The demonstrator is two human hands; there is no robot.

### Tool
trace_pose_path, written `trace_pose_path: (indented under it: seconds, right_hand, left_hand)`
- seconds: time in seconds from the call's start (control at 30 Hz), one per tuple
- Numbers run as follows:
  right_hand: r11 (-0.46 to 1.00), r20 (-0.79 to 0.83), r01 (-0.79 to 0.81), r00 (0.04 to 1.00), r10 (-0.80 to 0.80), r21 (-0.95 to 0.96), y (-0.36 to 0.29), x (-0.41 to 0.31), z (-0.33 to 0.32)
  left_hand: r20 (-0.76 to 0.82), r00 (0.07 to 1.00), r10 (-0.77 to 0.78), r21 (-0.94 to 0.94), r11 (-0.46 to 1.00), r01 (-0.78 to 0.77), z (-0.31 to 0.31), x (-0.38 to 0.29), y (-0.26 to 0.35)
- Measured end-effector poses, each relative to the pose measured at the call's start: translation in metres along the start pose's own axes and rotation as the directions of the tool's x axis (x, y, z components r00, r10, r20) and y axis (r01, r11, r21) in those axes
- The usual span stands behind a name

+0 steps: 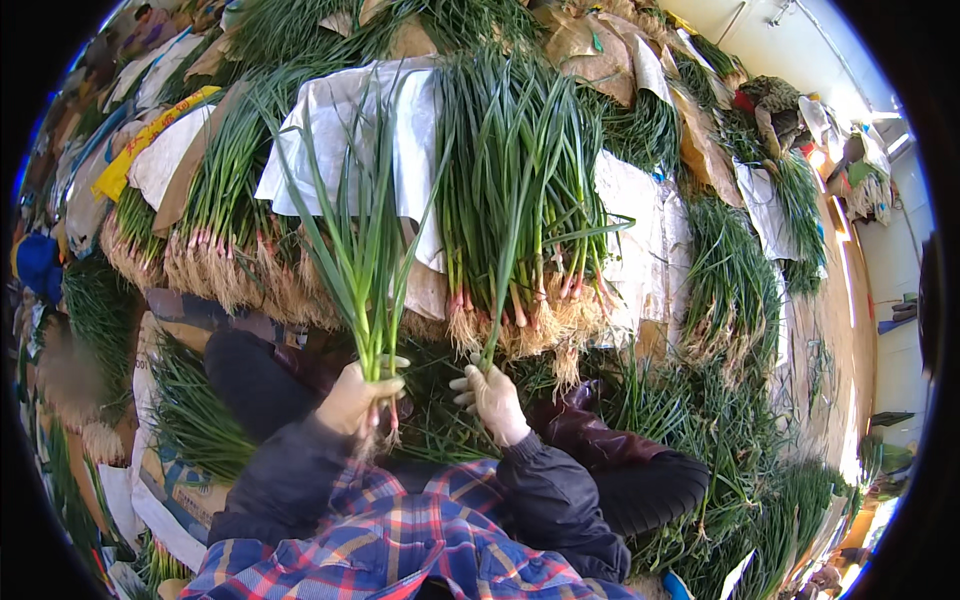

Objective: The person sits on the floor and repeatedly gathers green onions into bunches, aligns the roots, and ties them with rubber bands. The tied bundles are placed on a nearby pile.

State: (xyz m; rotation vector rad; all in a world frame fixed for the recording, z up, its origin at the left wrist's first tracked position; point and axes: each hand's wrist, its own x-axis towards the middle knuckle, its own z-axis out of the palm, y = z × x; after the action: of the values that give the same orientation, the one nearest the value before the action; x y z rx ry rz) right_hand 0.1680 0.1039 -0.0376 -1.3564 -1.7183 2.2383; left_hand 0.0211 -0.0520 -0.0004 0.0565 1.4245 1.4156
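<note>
My left hand (358, 396), in a pale glove, grips several garlic plants (369, 322) by their stems, leaves pointing up and away, pink bases and roots below the fist. My right hand (489, 401), also gloved, holds the end of a long green garlic leaf or stalk (501, 315) between its fingers; whether it has a root end is hidden. Just beyond lies a thick pile of garlic plants (517, 165), roots towards me. White plastic sheeting (352, 142) is beside that pile, behind the leaves in my left hand.
More rooted bundles (217, 202) stand at the left, partly under sheets and a yellow strip (142, 142). Loose green leaves (675, 427) cover the floor at right. A leafy bunch (199, 412) lies by my left leg. A person (146, 26) is at the far upper left.
</note>
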Motion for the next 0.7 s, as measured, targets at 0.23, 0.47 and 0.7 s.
trace_pose_path:
  seconds: [0.23, 0.47, 0.7]
  right_hand:
    - [0.993, 0.312, 0.118, 0.942, -0.121, 0.027, 0.013, -0.019, 0.001]
    - [0.783, -0.04, -0.023, 0.997, 0.061, 0.621, 0.01, 0.01, 0.028]
    - [0.936, 0.341, 0.164, 0.9, -0.272, 0.312, 0.0, 0.013, 0.002]
  left_hand:
    - [0.227, 0.973, -0.046, -0.091, 0.993, 0.068, 0.029, 0.029, -0.031]
    - [0.024, 1.0, 0.02, 0.024, 0.999, -0.021, 0.036, 0.025, -0.028]
    - [0.412, 0.91, -0.051, -0.183, 0.973, 0.137, -0.001, 0.009, 0.002]
